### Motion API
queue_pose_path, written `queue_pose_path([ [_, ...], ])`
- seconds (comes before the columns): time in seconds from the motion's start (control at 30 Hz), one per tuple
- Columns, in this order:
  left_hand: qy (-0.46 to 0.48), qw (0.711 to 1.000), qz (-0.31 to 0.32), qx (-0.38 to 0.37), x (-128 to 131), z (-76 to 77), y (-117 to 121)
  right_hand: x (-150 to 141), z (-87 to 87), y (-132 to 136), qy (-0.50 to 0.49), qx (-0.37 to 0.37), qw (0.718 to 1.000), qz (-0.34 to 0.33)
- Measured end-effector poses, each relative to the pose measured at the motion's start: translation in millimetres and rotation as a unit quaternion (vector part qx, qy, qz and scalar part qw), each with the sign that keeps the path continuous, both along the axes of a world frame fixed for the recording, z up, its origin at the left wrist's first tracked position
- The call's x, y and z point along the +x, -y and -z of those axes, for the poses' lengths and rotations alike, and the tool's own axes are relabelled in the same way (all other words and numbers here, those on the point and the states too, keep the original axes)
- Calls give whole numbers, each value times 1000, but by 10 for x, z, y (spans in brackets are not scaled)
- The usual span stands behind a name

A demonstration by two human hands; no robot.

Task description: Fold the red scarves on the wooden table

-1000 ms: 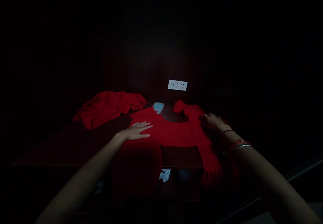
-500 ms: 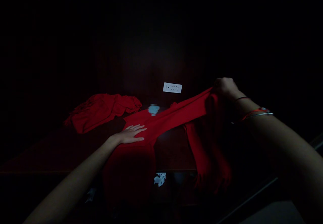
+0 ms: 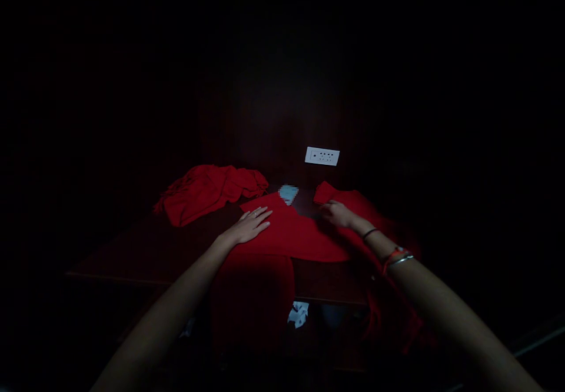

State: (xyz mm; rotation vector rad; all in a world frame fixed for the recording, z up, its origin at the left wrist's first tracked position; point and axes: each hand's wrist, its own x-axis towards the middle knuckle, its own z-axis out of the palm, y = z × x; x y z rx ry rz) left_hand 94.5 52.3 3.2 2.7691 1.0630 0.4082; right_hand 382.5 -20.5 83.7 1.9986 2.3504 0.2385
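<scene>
A red scarf (image 3: 309, 239) lies across the dark table, one part hanging over the front edge. My left hand (image 3: 251, 225) rests flat on it near its left end, fingers spread, a ring on one finger. Bent fingers of my right hand (image 3: 339, 213) are closed on the scarf's far edge, right of the middle; the fingertips are partly hidden. Behind that hand, more red fabric (image 3: 346, 195) lies toward the back and runs off to the right into shadow. A second red scarf (image 3: 212, 190), crumpled and fringed, lies at the back left.
A small pale-blue item (image 3: 288, 194), blurred out, sits at the back of the table (image 3: 132, 253). On the dark wall behind is a white socket plate (image 3: 322, 156). Crumpled white paper (image 3: 299, 314) shows below the table's front edge. The surroundings are very dark.
My right hand has come down and left from holding the scarf raised and stretched; that length now lies lower, on the table. My left hand stays on the scarf. The view has shifted slightly left.
</scene>
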Motion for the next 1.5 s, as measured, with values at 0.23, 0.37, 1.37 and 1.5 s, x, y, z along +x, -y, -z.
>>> queue_pose_path([
  [0.23,6,998,-58,-33,-154,77,-301,-647,588,-273,-104,-17,994,21],
  [0.37,-4,996,-75,-46,-180,69,-333,-482,547,-341,-97,-15,991,94],
  [1.37,-70,993,59,-72,-115,-49,39,-568,615,323,-178,-47,974,-131],
  [1.5,-44,995,27,-80,-196,-122,57,-493,499,557,-139,-28,975,-172],
])
